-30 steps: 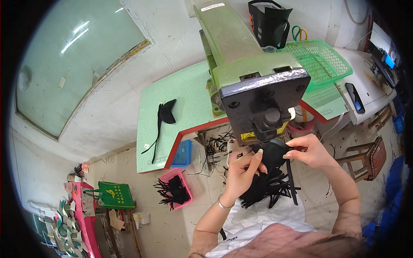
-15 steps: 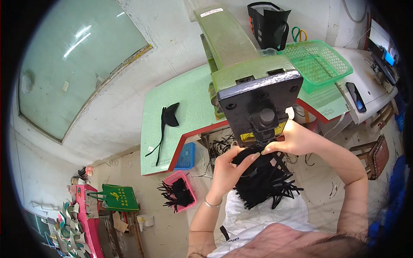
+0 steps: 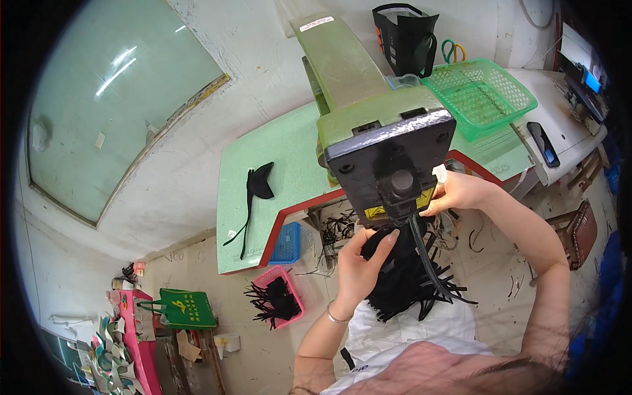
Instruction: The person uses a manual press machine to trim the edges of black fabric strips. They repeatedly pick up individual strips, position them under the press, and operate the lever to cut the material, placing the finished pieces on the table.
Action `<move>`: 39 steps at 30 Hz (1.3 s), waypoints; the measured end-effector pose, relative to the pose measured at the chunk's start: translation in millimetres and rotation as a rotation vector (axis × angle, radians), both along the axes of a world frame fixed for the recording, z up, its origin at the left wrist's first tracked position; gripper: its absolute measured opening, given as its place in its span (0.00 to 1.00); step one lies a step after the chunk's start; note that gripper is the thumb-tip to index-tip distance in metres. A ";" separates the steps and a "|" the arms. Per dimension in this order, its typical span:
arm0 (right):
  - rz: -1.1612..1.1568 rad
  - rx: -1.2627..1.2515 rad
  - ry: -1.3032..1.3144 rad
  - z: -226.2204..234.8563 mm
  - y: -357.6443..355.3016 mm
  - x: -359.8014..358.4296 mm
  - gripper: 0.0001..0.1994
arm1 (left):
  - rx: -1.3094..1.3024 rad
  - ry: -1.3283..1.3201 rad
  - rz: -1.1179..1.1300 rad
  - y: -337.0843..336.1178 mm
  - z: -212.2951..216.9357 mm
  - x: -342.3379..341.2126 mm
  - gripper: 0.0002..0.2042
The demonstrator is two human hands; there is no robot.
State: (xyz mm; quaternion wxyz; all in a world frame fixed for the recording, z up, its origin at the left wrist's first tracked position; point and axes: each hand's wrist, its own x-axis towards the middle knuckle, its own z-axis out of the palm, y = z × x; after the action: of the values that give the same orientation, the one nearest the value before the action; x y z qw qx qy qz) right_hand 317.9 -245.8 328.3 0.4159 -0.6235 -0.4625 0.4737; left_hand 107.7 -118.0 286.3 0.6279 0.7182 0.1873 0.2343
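My left hand (image 3: 362,263) is closed, thumb pressed over a black fabric piece (image 3: 376,242) just below the machine's head (image 3: 395,164). My right hand (image 3: 457,192) pinches at the upper end of a black strap (image 3: 424,253), close by the head's lower right corner. From there the strap hangs down over a pile of black fabric pieces with narrow straps (image 3: 395,286), which rests on my lap. The machine's head hides the spot where fabric and strap meet it.
Another black piece with long straps (image 3: 262,183) lies on the green tabletop (image 3: 243,155). Below stand a pink basket of black pieces (image 3: 299,309) and a blue basket (image 3: 284,243). A green basket (image 3: 484,99), scissors (image 3: 454,51) and phone (image 3: 543,143) are at the right.
My right hand has moved slightly up and away from my left. A black strap now hangs below the machine's head near my right fingertips. My left hand keeps its grip.
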 end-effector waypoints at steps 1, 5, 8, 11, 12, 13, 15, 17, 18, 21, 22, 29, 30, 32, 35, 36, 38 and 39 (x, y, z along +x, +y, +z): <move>0.009 0.009 0.037 -2.2 1.1 -0.4 0.11 | -0.006 -0.001 0.019 -2.0 0.4 0.4 0.09; 0.057 -0.087 -0.007 -1.2 10.5 -2.7 0.13 | -0.004 -0.122 0.101 -4.5 -9.2 -3.0 0.08; 0.070 -0.176 -0.091 -10.2 18.6 -5.9 0.15 | -0.005 -0.145 0.153 -2.0 -20.4 -7.2 0.08; 0.137 -0.108 -0.017 5.9 21.2 -15.7 0.16 | -0.058 -0.063 0.088 7.0 -18.3 -11.5 0.07; 0.146 -0.113 -0.023 11.8 20.6 -18.9 0.16 | -0.083 -0.012 0.028 16.0 -17.2 -11.9 0.07; 0.125 -0.094 -0.040 15.3 19.9 -21.6 0.16 | -0.108 0.040 -0.033 24.3 -15.7 -11.8 0.07; 0.089 -0.054 -0.070 20.0 19.2 -27.3 0.17 | 0.110 0.003 -0.127 38.3 -10.3 -13.2 0.10; 0.083 -0.020 -0.147 24.4 20.5 -31.0 0.17 | 0.282 -0.012 -0.182 41.0 0.7 -12.2 0.15; 0.081 -0.004 -0.186 25.4 21.1 -32.0 0.17 | 0.307 0.004 -0.161 39.9 -0.1 -11.3 0.14; 0.028 -0.054 -0.317 19.0 19.7 -32.0 0.17 | 0.251 0.021 -0.117 33.2 -5.7 -6.0 0.12; 0.015 -0.041 -0.284 16.3 17.8 -29.7 0.17 | 0.144 0.009 -0.112 31.1 -8.8 -7.2 0.12; -0.155 -0.063 0.163 -42.6 -20.1 -27.1 0.16 | -0.327 -0.289 -0.026 16.1 -54.3 -11.5 0.08; -0.163 -0.045 0.242 -34.0 -22.3 -42.7 0.17 | -0.397 -0.343 -0.021 12.0 -60.7 -11.0 0.08; -0.259 0.002 0.424 -57.6 -25.0 -59.4 0.15 | -0.539 -0.449 -0.015 2.4 -75.6 -9.5 0.09; -0.424 0.170 0.517 -67.7 -18.6 -77.2 0.14 | -0.742 -0.499 -0.031 -11.7 -95.7 -13.4 0.11; -0.452 0.177 0.412 -64.1 -16.0 -80.6 0.14 | -0.804 -0.508 -0.017 -17.0 -99.3 -14.2 0.12; -0.505 0.189 0.199 -51.4 -12.8 -86.9 0.15 | -0.818 -0.459 0.007 -24.7 -99.8 -17.2 0.15; -0.494 0.218 0.132 -49.1 -10.4 -86.8 0.15 | -0.822 -0.447 0.022 -29.9 -93.0 -18.8 0.14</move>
State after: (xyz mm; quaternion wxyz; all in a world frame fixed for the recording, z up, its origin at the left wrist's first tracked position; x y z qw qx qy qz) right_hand 231.1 -256.2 279.2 0.6128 -0.6367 -0.3165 0.3449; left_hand 88.9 -147.9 193.3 0.8828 0.3397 0.1323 0.2963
